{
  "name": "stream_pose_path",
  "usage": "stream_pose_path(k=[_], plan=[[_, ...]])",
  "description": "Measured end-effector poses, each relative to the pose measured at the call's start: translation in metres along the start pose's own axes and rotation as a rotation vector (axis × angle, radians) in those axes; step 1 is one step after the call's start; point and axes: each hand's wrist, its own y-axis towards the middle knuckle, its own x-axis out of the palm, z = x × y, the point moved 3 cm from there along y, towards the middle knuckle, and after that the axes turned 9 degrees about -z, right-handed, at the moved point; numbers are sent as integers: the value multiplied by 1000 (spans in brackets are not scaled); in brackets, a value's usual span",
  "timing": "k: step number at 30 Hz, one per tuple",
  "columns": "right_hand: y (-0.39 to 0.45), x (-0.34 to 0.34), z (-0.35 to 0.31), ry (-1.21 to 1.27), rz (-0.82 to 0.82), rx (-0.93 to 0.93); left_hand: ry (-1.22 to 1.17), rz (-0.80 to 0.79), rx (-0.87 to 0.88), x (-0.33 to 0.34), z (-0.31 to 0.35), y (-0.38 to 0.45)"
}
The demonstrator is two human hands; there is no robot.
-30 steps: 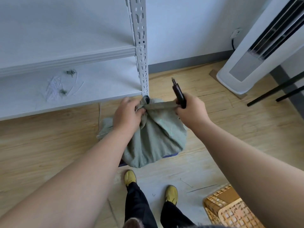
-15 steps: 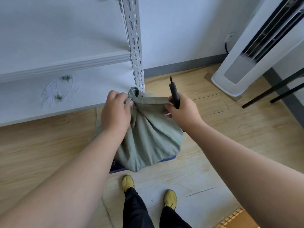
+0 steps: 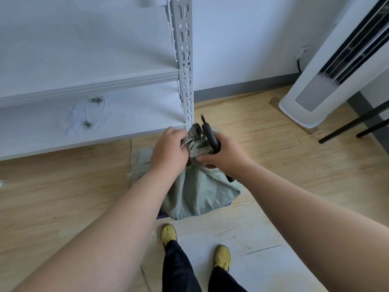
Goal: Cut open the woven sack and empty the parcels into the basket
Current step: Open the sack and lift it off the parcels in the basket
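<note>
A grey-green woven sack [image 3: 202, 192] hangs bunched over the wooden floor in front of my feet. My left hand [image 3: 168, 152] grips the gathered top of the sack. My right hand [image 3: 225, 154] is closed around a black-handled cutter [image 3: 210, 137] with its tip pointing up, and its fingers also pinch the sack's neck. Both hands sit close together at the neck. A blue edge shows under the sack's bottom. The basket is out of view.
A white metal shelf unit [image 3: 88, 123] with a perforated upright post [image 3: 185, 60] stands just behind the sack; thread scraps lie on its lower shelf. A white standing air conditioner [image 3: 328, 81] is at the right, with black legs [image 3: 355, 125] beside it.
My hands have come together at the sack's neck, bunching the top that was stretched between them. The view shifted and the basket corner left the frame.
</note>
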Motion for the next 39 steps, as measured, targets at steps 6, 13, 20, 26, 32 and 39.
stream_pose_path(k=[6,13,20,26,32,39], plan=[[4,-4,2,16,69,52,-301,-314,19,9,-18,-9],[14,-6,-17,-107,230,-147,-63,157,-140,-8,-43,-5],[17,-3,-12,-184,322,-164,-105,183,-139,-18,-50,-3],[17,6,-11,-150,274,-94,-182,168,-199,-22,-58,-11],[18,16,-6,-236,26,27,-128,-125,-282,-4,-63,-18],[22,37,-10,-189,30,-52,-324,-432,-103,-14,-37,-16]])
